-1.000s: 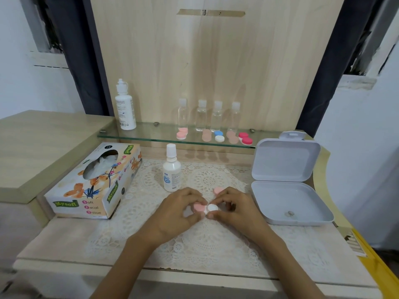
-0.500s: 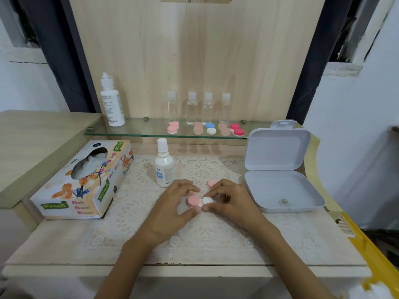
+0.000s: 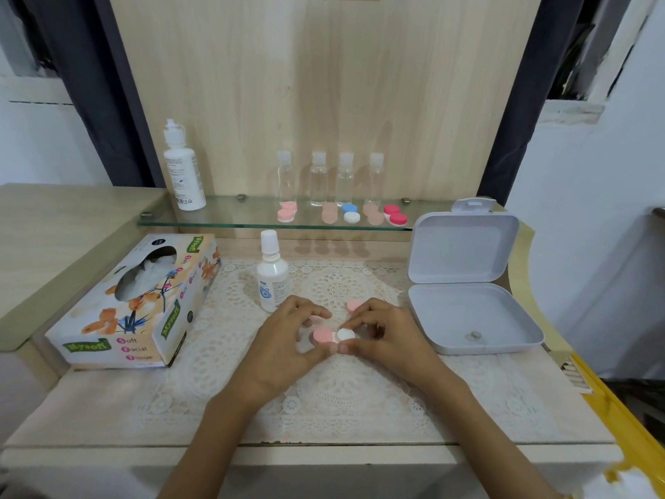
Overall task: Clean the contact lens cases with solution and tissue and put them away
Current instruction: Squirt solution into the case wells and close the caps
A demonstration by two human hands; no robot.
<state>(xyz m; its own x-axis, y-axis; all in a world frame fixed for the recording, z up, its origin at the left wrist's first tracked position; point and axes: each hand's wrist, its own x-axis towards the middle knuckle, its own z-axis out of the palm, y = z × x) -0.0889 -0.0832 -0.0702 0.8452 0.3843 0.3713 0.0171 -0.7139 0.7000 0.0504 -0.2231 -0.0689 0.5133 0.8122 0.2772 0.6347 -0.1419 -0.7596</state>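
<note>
A tissue box [image 3: 133, 300] sits on the left, a small solution bottle [image 3: 272, 279] stands near the middle, both hands, left hand [image 3: 288, 340] and right hand [image 3: 387, 336], pinch one pink-and-white lens case [image 3: 333, 335] on the lace mat [image 3: 342, 397], and an open white box [image 3: 467, 282] waits on the right.

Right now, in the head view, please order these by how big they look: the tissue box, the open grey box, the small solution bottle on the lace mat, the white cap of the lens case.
1. tissue box and open grey box: alike, not ranked
2. small solution bottle
3. white cap
</note>
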